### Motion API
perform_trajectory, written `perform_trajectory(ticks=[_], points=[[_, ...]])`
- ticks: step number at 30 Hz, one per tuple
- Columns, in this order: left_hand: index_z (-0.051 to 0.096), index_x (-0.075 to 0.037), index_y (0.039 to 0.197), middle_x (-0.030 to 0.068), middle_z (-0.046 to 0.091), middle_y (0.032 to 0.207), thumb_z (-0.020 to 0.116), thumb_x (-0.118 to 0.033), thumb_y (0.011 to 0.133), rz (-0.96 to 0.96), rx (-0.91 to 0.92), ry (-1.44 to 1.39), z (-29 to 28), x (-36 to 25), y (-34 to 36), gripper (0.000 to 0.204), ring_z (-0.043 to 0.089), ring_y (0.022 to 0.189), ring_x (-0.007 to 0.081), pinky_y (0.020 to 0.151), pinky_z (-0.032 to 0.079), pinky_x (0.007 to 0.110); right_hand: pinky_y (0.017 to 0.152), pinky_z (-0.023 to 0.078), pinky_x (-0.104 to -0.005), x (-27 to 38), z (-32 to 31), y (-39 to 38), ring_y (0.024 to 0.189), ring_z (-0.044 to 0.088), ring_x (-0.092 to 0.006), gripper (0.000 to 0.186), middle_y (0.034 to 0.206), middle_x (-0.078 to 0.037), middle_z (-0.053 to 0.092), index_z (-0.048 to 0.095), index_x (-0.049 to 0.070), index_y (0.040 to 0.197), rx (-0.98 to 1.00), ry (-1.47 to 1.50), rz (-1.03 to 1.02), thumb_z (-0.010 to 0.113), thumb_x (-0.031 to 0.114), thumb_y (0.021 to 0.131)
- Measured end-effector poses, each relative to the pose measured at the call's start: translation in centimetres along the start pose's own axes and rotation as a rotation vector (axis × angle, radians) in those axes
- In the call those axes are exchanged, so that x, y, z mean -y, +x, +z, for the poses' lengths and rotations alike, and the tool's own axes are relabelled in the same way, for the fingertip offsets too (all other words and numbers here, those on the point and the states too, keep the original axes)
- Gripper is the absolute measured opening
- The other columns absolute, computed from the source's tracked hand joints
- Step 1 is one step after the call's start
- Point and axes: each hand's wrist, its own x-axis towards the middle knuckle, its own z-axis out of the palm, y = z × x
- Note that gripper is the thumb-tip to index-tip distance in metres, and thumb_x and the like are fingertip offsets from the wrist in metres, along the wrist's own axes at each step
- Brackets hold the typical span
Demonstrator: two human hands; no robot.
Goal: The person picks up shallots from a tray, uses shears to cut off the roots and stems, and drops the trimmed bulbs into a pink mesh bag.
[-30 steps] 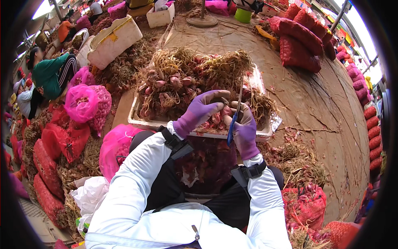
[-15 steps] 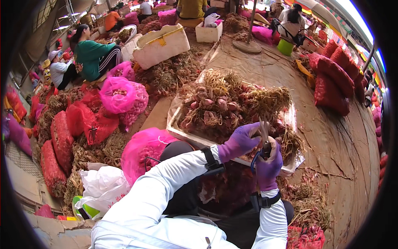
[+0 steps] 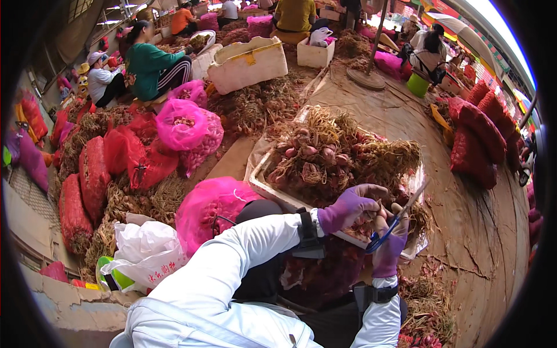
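Note:
My left hand (image 3: 354,206), in a purple glove with grimy fingertips, pinches a small shallot bunch (image 3: 365,214) over the near side of a white foam box (image 3: 270,194). My right hand (image 3: 389,238), gloved alike, grips long-bladed scissors (image 3: 414,195) with blue handles, beside the left fingers. The box is heaped with pink shallots (image 3: 307,151) with dry roots and straw-coloured stalks. Under my hands, between my dark-clad legs, lies a darker pile (image 3: 316,272) that I cannot make out clearly.
Pink and red mesh sacks (image 3: 203,211) and a white plastic bag (image 3: 145,258) sit at my left. People (image 3: 156,69) work among foam boxes (image 3: 246,66) and piles ahead. Full red sacks (image 3: 476,139) and a pole on a round base (image 3: 365,81) stand at right on brown sheeting (image 3: 476,232).
My view has swung left, so the box, my hands and surroundings appear farther right. The scissors, nearly upright before, now slant up to the right; both hands still work close together.

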Motion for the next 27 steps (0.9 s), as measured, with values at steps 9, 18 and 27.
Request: perform_trajectory(ticks=[9,18,27], points=[[0.050,0.002,0.125,0.0109,0.067,0.105,0.056,-0.009,0.094,0.103,0.178,0.277,-0.4,0.9,1.5,0.033,0.063,0.093,0.0125,0.083,0.050,0.025,0.083,0.051,-0.0272,-0.1,-1.3,0.5,0.093,0.061,-0.0151,0.047,0.107,-0.008,0.060,0.045,0.002,0.126,0.005,-0.075,-0.171,0.064,-0.002,0.083],[0.057,0.002,0.112,0.0164,0.066,0.108,0.052,-0.009,0.096,0.038,0.074,0.034,-1.8,1.4,1.1,0.019,0.067,0.092,0.0225,0.079,0.057,0.036,0.084,0.051,-0.0249,0.8,0.3,0.3,0.095,0.060,-0.0128,0.049,0.110,-0.011,0.061,0.045,0.002,0.123,0.035,0.014,-0.168,0.066,-0.006,0.080],[0.062,-0.002,0.114,0.0047,0.067,0.096,0.059,-0.012,0.094,0.082,0.021,0.363,-2.3,1.1,1.2,0.023,0.065,0.078,0.0094,0.069,0.054,0.024,0.072,0.056,-0.0270,2.7,0.0,-0.2,0.083,0.066,-0.0154,0.042,0.100,-0.009,0.064,0.046,0.003,0.122,0.029,0.059,0.109,0.068,0.008,0.086]])
